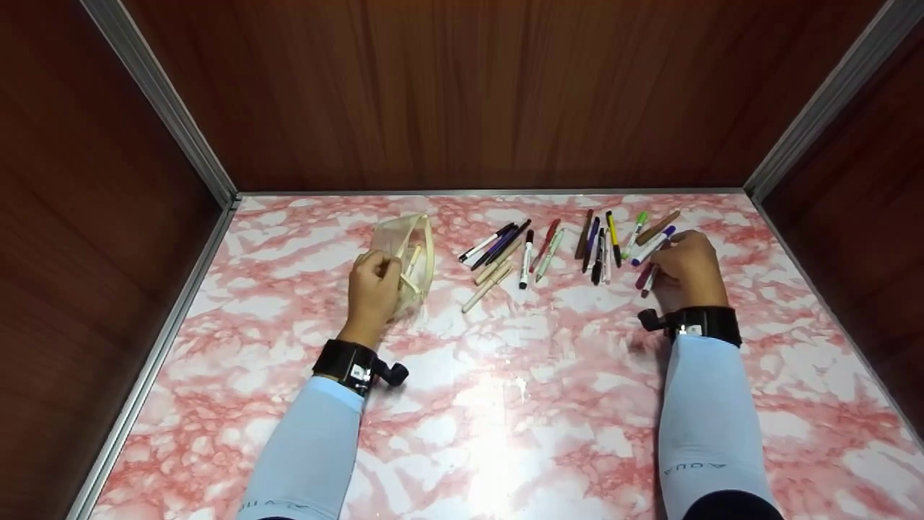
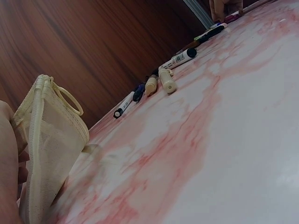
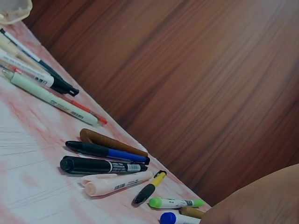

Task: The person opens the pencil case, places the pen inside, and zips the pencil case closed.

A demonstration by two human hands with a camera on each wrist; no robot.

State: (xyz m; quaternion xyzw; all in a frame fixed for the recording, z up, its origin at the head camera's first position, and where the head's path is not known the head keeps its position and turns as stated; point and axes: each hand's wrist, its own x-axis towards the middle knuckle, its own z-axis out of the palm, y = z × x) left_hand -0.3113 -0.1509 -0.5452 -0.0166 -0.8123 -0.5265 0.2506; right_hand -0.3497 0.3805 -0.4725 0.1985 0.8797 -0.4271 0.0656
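My left hand (image 1: 374, 289) grips the near-left edge of a cream mesh pouch (image 1: 429, 267), whose mouth gapes to the right. A yellowish pen (image 1: 414, 258) lies inside it. In the left wrist view, the pouch (image 2: 56, 154) stands up beside the fingers, with its zip edge and a loop at the top. My right hand (image 1: 691, 263) reaches down over the right end of the pens, its fingertips at a dark red pen (image 1: 644, 276). Whether they pinch it is hidden. Close by lie a purple-capped white marker (image 1: 653, 245) and a brown pen (image 1: 658, 227).
Between the hands lie more pens: a white marker with black cap (image 1: 526, 260), a pale green pen (image 1: 550, 255), a yellow-and-black pen (image 1: 613, 238), a green-ended marker (image 1: 634, 235) and several beige ones. Wood-grain panels (image 1: 491, 94) wall the marbled table (image 1: 462, 404) at back and sides.
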